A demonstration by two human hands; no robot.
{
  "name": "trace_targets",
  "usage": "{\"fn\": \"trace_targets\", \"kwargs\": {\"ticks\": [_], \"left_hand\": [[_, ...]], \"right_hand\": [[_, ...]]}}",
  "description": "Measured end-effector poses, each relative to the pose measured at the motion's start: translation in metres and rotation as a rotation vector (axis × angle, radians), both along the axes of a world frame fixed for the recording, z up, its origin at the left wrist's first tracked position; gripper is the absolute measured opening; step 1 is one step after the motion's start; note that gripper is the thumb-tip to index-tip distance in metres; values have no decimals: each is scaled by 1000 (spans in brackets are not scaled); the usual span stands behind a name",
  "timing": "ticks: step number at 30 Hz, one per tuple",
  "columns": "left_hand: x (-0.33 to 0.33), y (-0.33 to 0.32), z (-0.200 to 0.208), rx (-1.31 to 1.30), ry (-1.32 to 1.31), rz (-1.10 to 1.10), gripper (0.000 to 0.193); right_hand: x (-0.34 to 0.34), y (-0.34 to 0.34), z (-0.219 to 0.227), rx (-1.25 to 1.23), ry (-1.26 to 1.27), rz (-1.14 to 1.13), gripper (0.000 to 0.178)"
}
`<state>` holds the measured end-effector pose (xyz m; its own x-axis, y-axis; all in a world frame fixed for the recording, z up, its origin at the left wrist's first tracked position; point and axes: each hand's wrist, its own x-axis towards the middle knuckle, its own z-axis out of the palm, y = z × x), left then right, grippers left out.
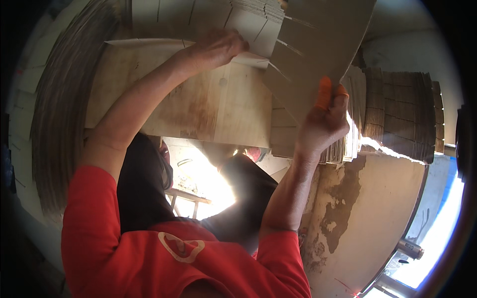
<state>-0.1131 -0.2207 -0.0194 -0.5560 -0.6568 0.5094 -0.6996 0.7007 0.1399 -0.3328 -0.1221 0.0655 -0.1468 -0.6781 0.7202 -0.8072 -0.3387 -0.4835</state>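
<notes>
My right hand (325, 121), with orange covers on its fingertips, pinches the edge of a grey-brown slotted cardboard sheet (318, 47). The sheet is tilted and reaches past the top of the view, with short slits along its left edge. To its left, my left hand (223, 47) is over the far edge of a wooden board (184, 94). Motion blurs its curled fingers, so whether it grips anything does not show. Just beyond that hand lies a pale sheet with slits (203, 20).
Stacks of slotted cardboard (400, 107) stand at the right, beside a wall with peeling paint (343, 203). A tall cardboard stack (62, 109) curves along the left. More layered sheets (258, 7) lie at the top. My legs are below the board, with bright light between them.
</notes>
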Motion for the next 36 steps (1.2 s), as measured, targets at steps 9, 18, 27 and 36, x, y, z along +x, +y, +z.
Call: {"fn": "trace_targets", "kwargs": {"ticks": [9,18,27,36], "left_hand": [[-18,35,17,-46,22,-92,16],[-36,86,34,9,93,-173,19],[3,10,79,234,57,195,48],[11,-105,-16,-165,-125,367,32]], "right_hand": [[5,-5,-22,34,137,3,13],[8,-14,-55,330,251,-52,10],[15,-6,-54,39,184,32,12],[15,-11,-47,-68,162,61,16]]}}
